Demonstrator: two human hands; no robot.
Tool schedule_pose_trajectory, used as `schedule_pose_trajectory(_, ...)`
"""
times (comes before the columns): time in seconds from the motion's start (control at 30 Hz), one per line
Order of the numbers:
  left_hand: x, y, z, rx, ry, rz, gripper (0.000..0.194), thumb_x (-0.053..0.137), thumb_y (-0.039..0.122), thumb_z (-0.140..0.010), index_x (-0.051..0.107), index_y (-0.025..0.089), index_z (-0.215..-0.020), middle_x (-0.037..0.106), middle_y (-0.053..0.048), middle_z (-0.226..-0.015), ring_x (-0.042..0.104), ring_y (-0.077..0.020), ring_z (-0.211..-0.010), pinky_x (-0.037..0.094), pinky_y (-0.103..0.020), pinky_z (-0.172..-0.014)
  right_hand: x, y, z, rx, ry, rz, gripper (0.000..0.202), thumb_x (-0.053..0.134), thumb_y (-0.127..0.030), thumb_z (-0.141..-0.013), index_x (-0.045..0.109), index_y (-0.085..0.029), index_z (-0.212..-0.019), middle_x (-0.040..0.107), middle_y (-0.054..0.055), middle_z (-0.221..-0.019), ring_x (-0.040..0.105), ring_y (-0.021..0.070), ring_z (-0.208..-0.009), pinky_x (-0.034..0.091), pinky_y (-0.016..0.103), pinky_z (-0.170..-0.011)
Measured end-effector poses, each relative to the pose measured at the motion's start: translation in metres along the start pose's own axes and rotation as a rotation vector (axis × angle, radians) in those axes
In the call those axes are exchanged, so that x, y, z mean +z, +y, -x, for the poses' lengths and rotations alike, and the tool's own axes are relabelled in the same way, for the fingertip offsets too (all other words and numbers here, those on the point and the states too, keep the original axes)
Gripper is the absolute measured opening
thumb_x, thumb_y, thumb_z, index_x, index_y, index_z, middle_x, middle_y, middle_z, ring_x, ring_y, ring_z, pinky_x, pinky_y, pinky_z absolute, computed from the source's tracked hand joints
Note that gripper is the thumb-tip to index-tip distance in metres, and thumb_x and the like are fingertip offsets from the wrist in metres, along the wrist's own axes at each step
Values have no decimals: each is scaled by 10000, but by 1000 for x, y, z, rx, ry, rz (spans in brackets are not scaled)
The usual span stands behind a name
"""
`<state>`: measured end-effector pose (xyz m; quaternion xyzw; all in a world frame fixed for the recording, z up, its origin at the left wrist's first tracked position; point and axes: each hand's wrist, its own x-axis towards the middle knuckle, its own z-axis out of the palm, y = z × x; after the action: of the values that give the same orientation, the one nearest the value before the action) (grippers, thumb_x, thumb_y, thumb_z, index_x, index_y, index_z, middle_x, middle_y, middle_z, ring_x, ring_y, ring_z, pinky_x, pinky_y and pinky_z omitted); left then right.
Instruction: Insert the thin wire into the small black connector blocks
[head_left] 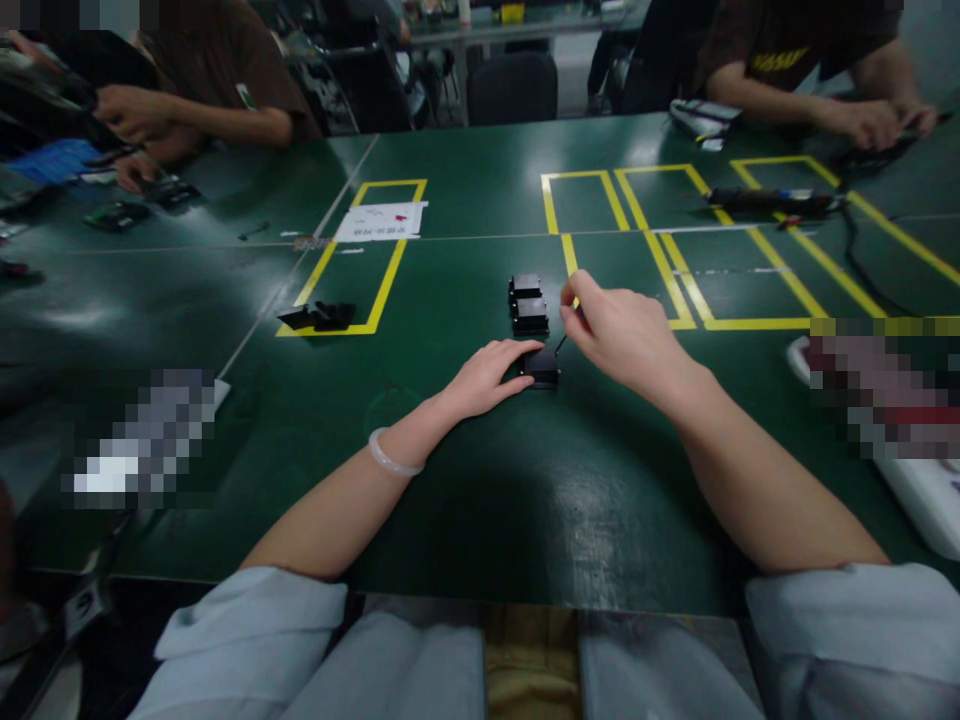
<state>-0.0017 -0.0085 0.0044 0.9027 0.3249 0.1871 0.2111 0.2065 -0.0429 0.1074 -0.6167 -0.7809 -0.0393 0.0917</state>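
Note:
My left hand [484, 380], a pale bangle at its wrist, grips a small black box-shaped part [541, 369] on the green table, with the thumb on its near side and the fingers over its far edge. My right hand [619, 320] is closed in a pinch around a thin dark rod-like tool [562, 344]. That tool slants down to the right end of the part; its exact kind cannot be made out. Just beyond stand more black box-shaped parts, one [531, 313] nearer and one [526, 287] behind it.
Yellow tape outlines mark the green table [465, 480]. Black pieces [322, 316] and a white paper sheet [381, 221] lie to the left. A dark cylindrical tool [772, 200] with a cord rests at the right. Co-workers' hands [139, 115] are busy across the table.

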Motion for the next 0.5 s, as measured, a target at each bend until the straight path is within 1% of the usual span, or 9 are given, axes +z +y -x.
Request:
schedule_pose_trajectory(0.13, 0, 0, 0, 8, -2, 7, 485, 512, 406, -983, 452, 223, -1428, 588, -98, -1358, 553, -277, -1187, 437, -416, -1004, -1, -1, 1, 8, -5, -12, 399, 294, -456, -994, 562, -200, -1144, 721, 78, -866, 634, 229, -737, 263, 295, -590)
schedule_pose_trajectory(0.23, 0, 0, -1, 8, 1, 3, 483, 509, 410, -985, 453, 224, -1427, 588, -97, -1358, 552, -277, -1187, 437, -416, -1005, -2, -1, 0, 16, -6, 18, 423, 275, -474, -1001, 577, -205, -1124, 726, 83, -867, 641, 234, -735, 244, 295, -577)
schedule_pose_trajectory(0.37, 0, 1, 0, 2, -3, 3, 482, 508, 408, -986, 456, 221, -1427, 590, -98, -1351, 553, -276, -1181, 440, -413, -997, -1, -1, -1, 31, -13, 75, 423, 238, -414, -1009, 574, -193, -1137, 728, 107, -877, 643, 232, -721, 222, 300, -564)
schedule_pose_trajectory(0.5, -1, 1, 0, -3, -6, 9, 483, 511, 402, -983, 450, 233, -1432, 588, -96, -1357, 555, -275, -1178, 438, -418, -1000, 0, 1, -1, 16, -11, 46, 364, 256, -317, -986, 546, -191, -1166, 723, 99, -884, 630, 210, -710, 237, 299, -568)
